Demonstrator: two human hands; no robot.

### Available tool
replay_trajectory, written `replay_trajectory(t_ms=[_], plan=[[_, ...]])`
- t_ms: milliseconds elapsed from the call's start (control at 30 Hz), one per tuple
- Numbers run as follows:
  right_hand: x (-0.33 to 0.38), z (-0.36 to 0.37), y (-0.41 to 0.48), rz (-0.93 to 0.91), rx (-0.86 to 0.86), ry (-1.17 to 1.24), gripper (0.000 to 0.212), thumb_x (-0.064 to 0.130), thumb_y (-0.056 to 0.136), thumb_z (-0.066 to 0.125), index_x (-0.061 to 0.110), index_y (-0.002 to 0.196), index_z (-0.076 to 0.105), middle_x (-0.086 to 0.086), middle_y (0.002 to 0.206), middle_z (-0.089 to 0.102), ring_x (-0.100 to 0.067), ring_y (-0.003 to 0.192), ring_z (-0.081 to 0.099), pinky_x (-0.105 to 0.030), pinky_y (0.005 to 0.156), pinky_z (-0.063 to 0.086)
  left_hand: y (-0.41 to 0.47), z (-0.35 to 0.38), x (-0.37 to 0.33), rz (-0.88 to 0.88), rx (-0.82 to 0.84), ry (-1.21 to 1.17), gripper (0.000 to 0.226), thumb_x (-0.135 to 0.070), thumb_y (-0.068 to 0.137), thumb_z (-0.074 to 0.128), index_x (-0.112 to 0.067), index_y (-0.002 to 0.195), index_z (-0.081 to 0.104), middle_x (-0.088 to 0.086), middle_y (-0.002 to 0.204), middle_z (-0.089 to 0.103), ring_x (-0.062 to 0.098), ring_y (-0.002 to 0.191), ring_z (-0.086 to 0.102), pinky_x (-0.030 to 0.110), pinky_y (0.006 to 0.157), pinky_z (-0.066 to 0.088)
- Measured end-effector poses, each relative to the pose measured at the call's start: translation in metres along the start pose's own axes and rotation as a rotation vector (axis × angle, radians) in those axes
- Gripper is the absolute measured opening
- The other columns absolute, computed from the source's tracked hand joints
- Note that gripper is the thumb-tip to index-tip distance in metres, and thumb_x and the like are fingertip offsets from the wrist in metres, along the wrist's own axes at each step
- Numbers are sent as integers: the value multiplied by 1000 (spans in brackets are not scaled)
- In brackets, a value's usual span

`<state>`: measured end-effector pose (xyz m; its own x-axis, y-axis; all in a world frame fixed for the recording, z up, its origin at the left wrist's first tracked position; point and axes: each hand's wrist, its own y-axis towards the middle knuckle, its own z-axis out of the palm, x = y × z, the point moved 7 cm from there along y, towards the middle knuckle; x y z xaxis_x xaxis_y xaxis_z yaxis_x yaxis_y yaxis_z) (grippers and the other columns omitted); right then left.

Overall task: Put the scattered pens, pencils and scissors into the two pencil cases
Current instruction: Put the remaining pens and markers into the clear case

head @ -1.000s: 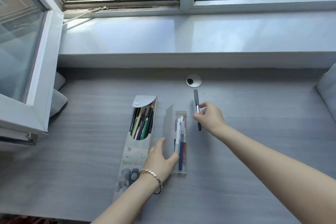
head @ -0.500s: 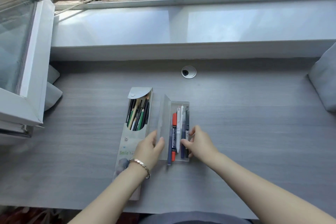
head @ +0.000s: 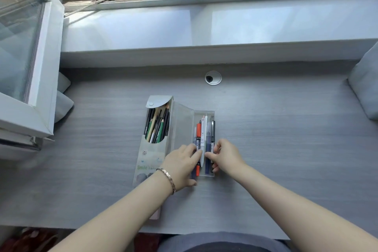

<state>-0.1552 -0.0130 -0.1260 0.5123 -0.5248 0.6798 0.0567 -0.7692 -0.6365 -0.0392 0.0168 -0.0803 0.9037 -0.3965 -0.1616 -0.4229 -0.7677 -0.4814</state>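
Grey table under the window: your clear pencil case lies lengthwise, pointing away from you, pens parallel inside, its lid swung open leftward. Your left hand and right hand meet over its near half, fingers loosely curled on the pens, gripping nothing firmly. Beside it, the printed pencil case holds pencils.

Both forearms reach forward; left hand and right hand meet, fingers loosely curled.
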Motion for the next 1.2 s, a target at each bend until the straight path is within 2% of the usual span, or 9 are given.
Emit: replay_trajectory(t_ms=[200, 433, 633, 767, 867, 933, 1000, 1067, 1200], plan=[[0, 2, 1, 7, 23, 9, 39, 9, 83, 66, 17, 66, 32, -4, 55, 47, -7, 27, 48, -18, 29, 41, 7, 2, 7, -82, -28, -115, 69, -26, 82, 64, -13, 139, 28, 4, 146, 30, 24, 128, 33, 40, 102, 38], [4, 0, -11, -34, 54, -161, 33, 32, 89, 56, 19, 64, 38, -1, 48, 55, -14, 37, 54, -24, 43, 42, 17, -28, 14, -221, -98, -293, 39, -33, 87, 55, -10, 118, 53, 11, 117, 53, 28, 106, 54, 38, 87, 47], [20, -29, 12, -33, -149, -91, 32, 34, 92, 47, 24, 65, 34, -21, 79, 66, -41, 78, 66, -49, 76, 55, 61, -56, 11, -217, -123, -201, 32, -5, 86, 49, -4, 118, 47, 16, 125, 45, 34, 112, 48, 41, 92, 42], [19, -38, 23, 61, -111, 135, 26, 26, 92, 53, 15, 73, 37, -12, 67, 57, -19, 37, 60, -30, 45, 53, 80, -59, 0, -123, -4, -15, 39, -12, 84, 56, -8, 121, 45, 14, 128, 43, 32, 116, 42, 41, 92, 42], [17, -37, 27, 93, -59, 254, 23, 16, 89, 58, 9, 91, 37, -9, 60, 52, -17, 36, 54, -30, 43, 51, 74, -92, -14, 50, -497, 298, 24, -11, 72, 56, -14, 93, 65, 8, 107, 65, 25, 100, 51, 34, 82, 43], [19, -38, 27, 68, -66, 228, 24, 14, 88, 59, 9, 96, 37, -8, 60, 52, -22, 45, 55, -34, 49, 53, 60, -104, -1, -53, -607, 219, 34, -16, 69, 54, -15, 102, 63, 8, 107, 68, 25, 97, 45, 37, 79, 43], [28, -46, 26, -43, -135, 48, 21, 17, 88, 57, 12, 103, 43, -9, 70, 58, -30, 67, 61, -40, 68, 52, 53, -89, 31, -327, -385, -22, 52, -27, 80, 57, -13, 128, 42, 12, 122, 55, 29, 104, 46, 38, 80, 47], [41, -53, 25, -183, -212, -179, 25, 16, 91, 50, 11, 116, 51, -14, 100, 60, -30, 94, 60, -34, 83, 45, 42, -65, 54, -467, -148, -312, 52, -36, 88, 48, -12, 132, 35, 13, 117, 56, 28, 95, 57, 36, 74, 49], [66, -46, 27, -355, -150, -401, 33, 5, 90, 39, 3, 117, 57, -13, 123, 51, -30, 112, 52, -37, 94, 44, 26, -51, 55, -399, -77, -597, 30, -39, 94, 38, -15, 79, 48, -1, 66, 48, 12, 54, 41, 27, 49, 33]])
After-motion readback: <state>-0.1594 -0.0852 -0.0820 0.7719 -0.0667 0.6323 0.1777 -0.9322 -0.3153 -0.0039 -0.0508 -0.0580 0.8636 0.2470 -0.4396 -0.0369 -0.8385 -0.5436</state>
